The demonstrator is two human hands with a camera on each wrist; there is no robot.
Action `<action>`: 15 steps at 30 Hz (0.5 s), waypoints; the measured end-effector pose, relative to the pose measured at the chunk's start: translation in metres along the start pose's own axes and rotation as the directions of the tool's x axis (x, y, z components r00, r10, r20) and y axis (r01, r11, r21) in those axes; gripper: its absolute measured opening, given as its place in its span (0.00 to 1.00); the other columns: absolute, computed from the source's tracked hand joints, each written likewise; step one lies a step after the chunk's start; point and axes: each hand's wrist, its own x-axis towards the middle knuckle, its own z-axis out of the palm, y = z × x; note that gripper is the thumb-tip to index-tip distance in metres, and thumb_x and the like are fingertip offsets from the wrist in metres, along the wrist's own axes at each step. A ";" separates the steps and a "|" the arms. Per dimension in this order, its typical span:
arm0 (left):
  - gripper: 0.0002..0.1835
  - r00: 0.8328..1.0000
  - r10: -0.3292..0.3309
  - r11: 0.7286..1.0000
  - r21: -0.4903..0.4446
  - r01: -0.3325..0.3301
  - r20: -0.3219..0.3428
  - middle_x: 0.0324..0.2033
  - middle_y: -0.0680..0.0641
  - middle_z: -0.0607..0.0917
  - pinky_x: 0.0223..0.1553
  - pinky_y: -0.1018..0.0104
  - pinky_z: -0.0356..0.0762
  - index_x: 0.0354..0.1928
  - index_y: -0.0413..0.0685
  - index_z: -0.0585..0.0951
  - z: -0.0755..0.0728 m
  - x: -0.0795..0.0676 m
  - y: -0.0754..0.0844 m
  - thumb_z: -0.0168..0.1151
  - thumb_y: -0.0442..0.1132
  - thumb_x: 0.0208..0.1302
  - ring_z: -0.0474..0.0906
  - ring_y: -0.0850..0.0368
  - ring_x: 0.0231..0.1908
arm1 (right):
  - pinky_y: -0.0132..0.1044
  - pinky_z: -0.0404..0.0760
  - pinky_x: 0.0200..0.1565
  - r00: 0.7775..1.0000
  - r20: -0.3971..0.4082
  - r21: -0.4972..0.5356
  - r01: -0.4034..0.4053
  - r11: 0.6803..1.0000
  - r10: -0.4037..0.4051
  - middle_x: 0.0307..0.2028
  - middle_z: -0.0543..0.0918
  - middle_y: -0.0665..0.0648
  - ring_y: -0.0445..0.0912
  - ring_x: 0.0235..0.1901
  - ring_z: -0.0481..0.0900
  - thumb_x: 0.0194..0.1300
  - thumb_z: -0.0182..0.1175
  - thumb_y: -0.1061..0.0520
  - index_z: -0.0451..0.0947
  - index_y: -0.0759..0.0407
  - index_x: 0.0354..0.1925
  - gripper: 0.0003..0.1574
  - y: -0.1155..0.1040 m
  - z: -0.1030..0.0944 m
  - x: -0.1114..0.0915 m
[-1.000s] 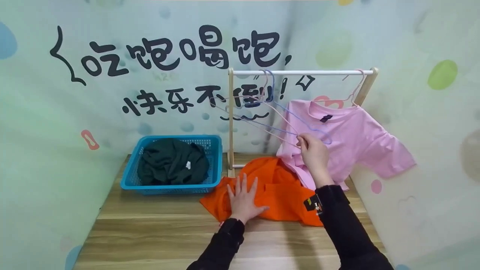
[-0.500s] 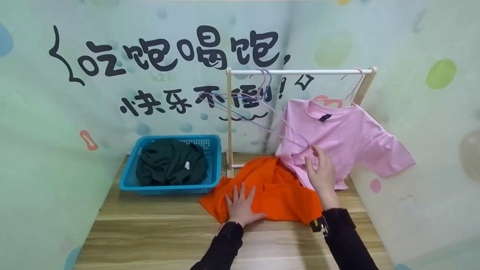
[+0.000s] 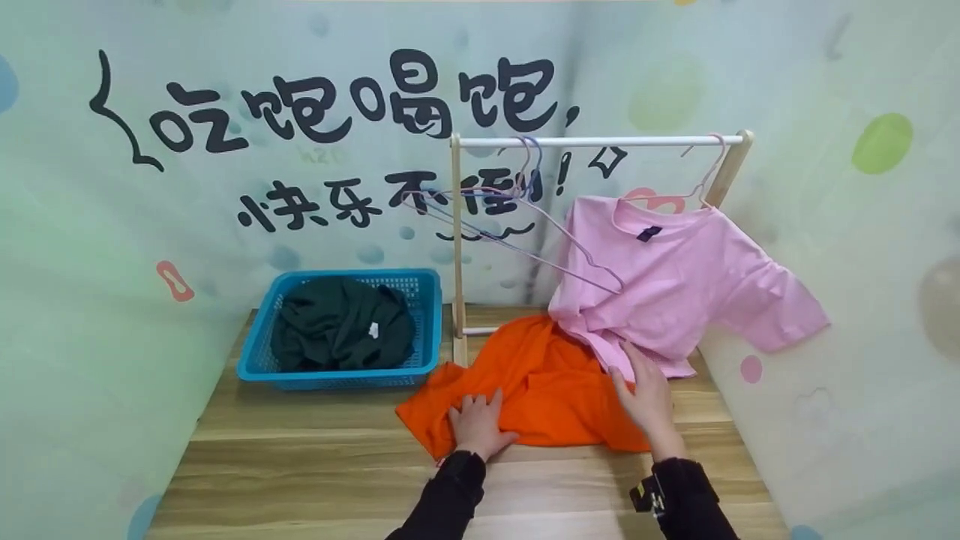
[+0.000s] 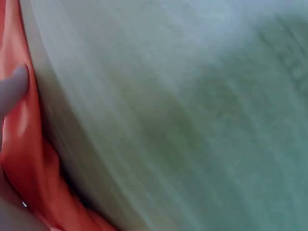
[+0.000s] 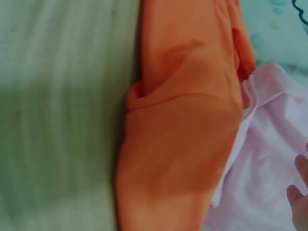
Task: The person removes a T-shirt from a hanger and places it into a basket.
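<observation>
In the head view an orange garment (image 3: 547,397) lies spread and rumpled on the table. My left hand (image 3: 478,426) rests on its left front part, fingers a little bent; a digit (image 4: 14,89) lies on the cloth in the left wrist view. At the garment's right end is my right hand (image 3: 649,397), fingers loosely extended and holding nothing, overlapping the orange cloth and the hem of a pink T-shirt (image 3: 652,277). That T-shirt hangs on a pink hanger (image 3: 709,180) at the rack's right end. A bare pink hanger and a blue hanger (image 3: 537,169) hang together left of it.
The rack's white rail (image 3: 600,141) spans wooden side posts (image 3: 457,247). Left of it stands a blue basket (image 3: 247,352) holding a dark green garment (image 3: 341,322). The wooden table (image 3: 315,465) ends against printed walls.
My right hand has let go of the bare hangers and come down toward the orange garment. The hangers swung slightly. My left hand has slid a little toward me, its fingers bending more.
</observation>
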 end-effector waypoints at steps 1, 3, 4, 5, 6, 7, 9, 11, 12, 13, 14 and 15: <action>0.42 1.000 -0.004 1.000 0.001 0.004 -0.013 0.48 0.43 0.81 0.51 0.37 0.64 0.63 0.54 0.77 0.000 -0.001 -0.001 0.73 0.66 0.48 0.68 0.42 0.50 | 0.57 0.67 0.60 1.000 0.010 -0.002 -0.009 1.000 0.009 0.58 0.78 0.69 0.66 0.56 0.75 0.62 0.65 0.61 0.73 0.69 0.63 0.31 0.001 0.000 -0.004; 0.33 0.999 -0.012 1.000 -0.008 0.012 -0.046 0.43 0.44 0.83 0.45 0.42 0.65 0.55 0.53 0.82 0.001 -0.002 -0.001 0.74 0.62 0.51 0.70 0.44 0.46 | 0.58 0.67 0.60 0.999 0.031 -0.005 -0.029 1.000 0.029 0.58 0.78 0.69 0.67 0.56 0.74 0.62 0.65 0.62 0.73 0.70 0.62 0.31 0.003 0.000 -0.010; 0.28 0.998 -0.015 1.000 -0.010 0.015 -0.063 0.40 0.45 0.84 0.43 0.44 0.66 0.51 0.52 0.83 0.001 -0.003 -0.002 0.74 0.60 0.51 0.71 0.45 0.45 | 0.59 0.67 0.60 0.998 0.042 -0.004 -0.042 0.999 0.042 0.58 0.78 0.70 0.67 0.56 0.74 0.63 0.65 0.61 0.73 0.70 0.63 0.31 0.004 0.000 -0.013; 0.24 0.997 -0.019 1.000 -0.012 0.018 -0.074 0.39 0.45 0.84 0.42 0.45 0.66 0.47 0.52 0.84 0.000 -0.003 -0.002 0.74 0.58 0.53 0.72 0.45 0.44 | 0.59 0.67 0.59 0.997 0.049 -0.007 -0.051 0.999 0.051 0.58 0.78 0.70 0.68 0.56 0.74 0.63 0.65 0.61 0.73 0.70 0.63 0.31 0.004 -0.001 -0.015; 0.21 0.996 -0.023 1.000 -0.013 0.022 -0.083 0.37 0.46 0.84 0.42 0.46 0.66 0.44 0.52 0.84 0.000 -0.003 -0.003 0.74 0.55 0.54 0.73 0.45 0.43 | 0.60 0.67 0.59 0.997 0.057 -0.006 -0.061 0.998 0.061 0.57 0.78 0.71 0.68 0.56 0.74 0.63 0.64 0.61 0.72 0.70 0.63 0.31 0.005 -0.002 -0.017; 0.18 0.996 -0.028 1.000 -0.016 0.027 -0.090 0.36 0.46 0.85 0.41 0.46 0.66 0.42 0.52 0.84 -0.001 -0.004 -0.003 0.74 0.53 0.55 0.74 0.45 0.42 | 0.61 0.67 0.59 0.995 0.064 -0.005 -0.069 0.998 0.070 0.57 0.78 0.71 0.69 0.56 0.74 0.63 0.64 0.61 0.72 0.70 0.63 0.31 0.005 -0.002 -0.018; 0.13 0.995 -0.048 0.998 -0.039 0.044 -0.091 0.35 0.46 0.84 0.41 0.45 0.68 0.39 0.50 0.84 -0.004 -0.004 -0.005 0.73 0.48 0.57 0.76 0.45 0.41 | 0.62 0.67 0.59 0.993 0.079 -0.005 -0.088 0.996 0.088 0.57 0.78 0.72 0.69 0.56 0.74 0.64 0.63 0.60 0.72 0.69 0.64 0.31 0.006 -0.005 -0.020; 0.10 0.994 -0.075 0.994 -0.087 0.068 -0.083 0.35 0.46 0.83 0.41 0.43 0.70 0.39 0.49 0.84 -0.008 -0.003 -0.007 0.71 0.45 0.59 0.76 0.44 0.41 | 0.62 0.67 0.59 0.990 0.087 -0.007 -0.107 0.994 0.108 0.57 0.77 0.72 0.68 0.57 0.73 0.65 0.63 0.59 0.72 0.68 0.64 0.31 0.007 -0.008 -0.021; 0.09 0.993 -0.092 0.989 -0.125 0.081 -0.080 0.35 0.45 0.82 0.41 0.43 0.71 0.39 0.48 0.83 -0.010 -0.002 -0.009 0.69 0.44 0.61 0.76 0.44 0.41 | 0.62 0.67 0.59 0.989 0.088 -0.011 -0.118 0.993 0.119 0.58 0.77 0.71 0.68 0.57 0.73 0.65 0.62 0.58 0.71 0.67 0.64 0.31 0.007 -0.009 -0.021; 0.08 0.991 -0.106 0.980 -0.181 0.089 -0.087 0.35 0.45 0.81 0.40 0.43 0.73 0.39 0.47 0.82 -0.014 -0.001 -0.010 0.68 0.42 0.61 0.77 0.44 0.40 | 0.62 0.67 0.60 0.988 0.089 -0.016 -0.128 0.992 0.129 0.58 0.77 0.71 0.68 0.58 0.73 0.65 0.62 0.57 0.71 0.67 0.64 0.31 0.008 -0.011 -0.022; 0.08 0.989 -0.119 0.966 -0.242 0.094 -0.092 0.35 0.44 0.80 0.40 0.43 0.74 0.39 0.45 0.82 -0.017 0.001 -0.012 0.67 0.41 0.62 0.77 0.43 0.39 | 0.61 0.66 0.60 0.987 0.089 -0.017 -0.131 0.991 0.132 0.59 0.77 0.71 0.68 0.58 0.72 0.66 0.62 0.57 0.71 0.67 0.65 0.31 0.008 -0.013 -0.022; 0.08 0.986 -0.131 0.946 -0.310 0.094 -0.099 0.35 0.44 0.80 0.40 0.43 0.75 0.40 0.44 0.81 -0.021 0.003 -0.014 0.66 0.39 0.63 0.78 0.43 0.38 | 0.61 0.66 0.60 0.988 0.085 -0.017 -0.129 0.991 0.130 0.59 0.76 0.71 0.68 0.59 0.72 0.66 0.62 0.57 0.71 0.67 0.64 0.31 0.009 -0.014 -0.022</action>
